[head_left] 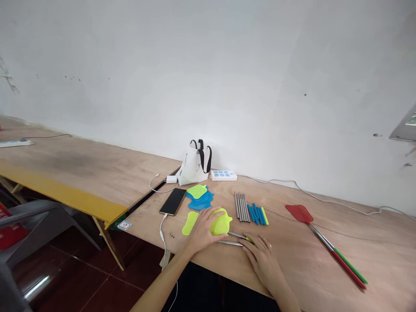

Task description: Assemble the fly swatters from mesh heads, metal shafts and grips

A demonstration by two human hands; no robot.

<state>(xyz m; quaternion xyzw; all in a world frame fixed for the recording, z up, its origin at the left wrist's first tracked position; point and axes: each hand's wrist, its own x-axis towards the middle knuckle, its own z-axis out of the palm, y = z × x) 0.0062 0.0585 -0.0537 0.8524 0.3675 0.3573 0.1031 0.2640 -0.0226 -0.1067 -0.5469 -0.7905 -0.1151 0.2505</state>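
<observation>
A yellow-green fly swatter head (220, 222) lies under the curved fingers of my left hand (204, 229), thumb at its near edge and fingers over its far side. A metal rod (237, 235) runs from beside the head to a yellow-green grip end (248, 239) at my right hand (264, 255). The right fingers are bent over that end, and most of the grip is hidden beneath them. A second metal rod (230, 243) lies nearer the table edge, its right end close to my right fingertips. Another yellow-green perforated head (190, 223) lies left of my left hand.
Blue swatter heads (200, 202) lie behind, a yellow-green one (196, 191) on top. Metal tubes (242, 207) and blue grips (255, 213) are grouped to their right. A phone (173, 201), white bag (194, 164), power strip (223, 175) and red swatter (299, 213) surround them.
</observation>
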